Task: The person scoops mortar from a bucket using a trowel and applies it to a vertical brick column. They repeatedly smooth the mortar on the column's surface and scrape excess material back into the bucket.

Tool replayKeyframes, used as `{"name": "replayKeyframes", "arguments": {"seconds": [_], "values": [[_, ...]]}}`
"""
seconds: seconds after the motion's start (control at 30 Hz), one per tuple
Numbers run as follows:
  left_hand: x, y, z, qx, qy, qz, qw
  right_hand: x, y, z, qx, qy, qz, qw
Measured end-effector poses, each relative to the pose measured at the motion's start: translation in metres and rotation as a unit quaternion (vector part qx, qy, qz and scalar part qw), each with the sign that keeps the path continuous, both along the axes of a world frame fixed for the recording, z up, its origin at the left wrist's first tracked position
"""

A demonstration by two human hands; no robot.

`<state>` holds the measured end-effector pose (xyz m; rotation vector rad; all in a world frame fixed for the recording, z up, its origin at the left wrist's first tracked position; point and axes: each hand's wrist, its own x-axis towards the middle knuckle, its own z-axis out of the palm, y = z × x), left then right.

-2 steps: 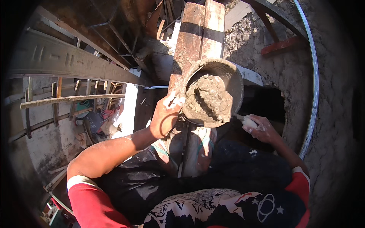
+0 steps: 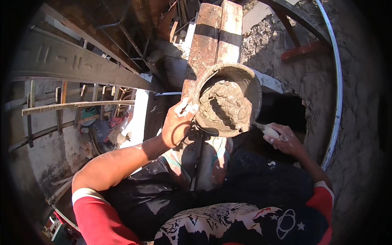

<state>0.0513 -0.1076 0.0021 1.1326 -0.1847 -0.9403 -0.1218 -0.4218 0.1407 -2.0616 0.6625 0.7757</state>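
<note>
A mortar-caked bucket [image 2: 252,87] rests tilted on the wooden planks in front of me, its mouth facing me. Thick wet grey mortar [image 2: 228,100] lies heaped inside it. My left hand [image 2: 178,122] is closed on the bucket's left rim, the thumb at the edge. On the other side, my right hand [image 2: 286,139] wraps round the pale handle of a trowel [image 2: 269,131]. The trowel's shank reaches the lower right rim of the bucket; its blade cannot be made out against the mortar.
Two weathered planks [image 2: 204,45] run away from me under the bucket. A dark hole [image 2: 286,116] opens in the rough wall at right, beside a long curved metal strip [image 2: 338,81]. At left are a steel beam [image 2: 81,65], a wooden rail [image 2: 77,107] and lower ground with clutter.
My right hand and the trowel handle have shifted very slightly to the right. The bucket and my left hand look the same.
</note>
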Motion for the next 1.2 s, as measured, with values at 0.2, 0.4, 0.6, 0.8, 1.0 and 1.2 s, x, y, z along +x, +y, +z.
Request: {"name": "replayKeyframes", "arguments": {"seconds": [0.2,0.4,0.6,0.8,1.0,1.2], "values": [[-0.006,-0.006,-0.018,0.04,0.0,0.088,0.995,0.072,-0.004,0.084,-0.005,0.04,0.053,0.998],[-0.007,0.004,-0.006,0.069,0.012,0.107,0.992,0.239,0.028,0.059,-0.064,0.047,0.305,0.949],[-0.009,-0.009,-0.003,0.056,-0.001,0.062,0.997,0.353,0.124,-0.053,-0.281,-0.103,0.601,0.741],[-0.01,-0.003,0.022,0.121,0.03,0.054,0.991,0.278,0.06,0.032,-0.272,-0.217,0.534,0.77],[-0.02,-0.021,0.029,0.146,-0.05,-0.003,0.988,0.092,-0.01,0.134,-0.358,-0.082,0.311,0.876],[-0.03,-0.045,0.053,0.093,-0.039,-0.076,0.992,0.066,-0.035,0.039,-0.469,0.033,0.36,0.806]]}}
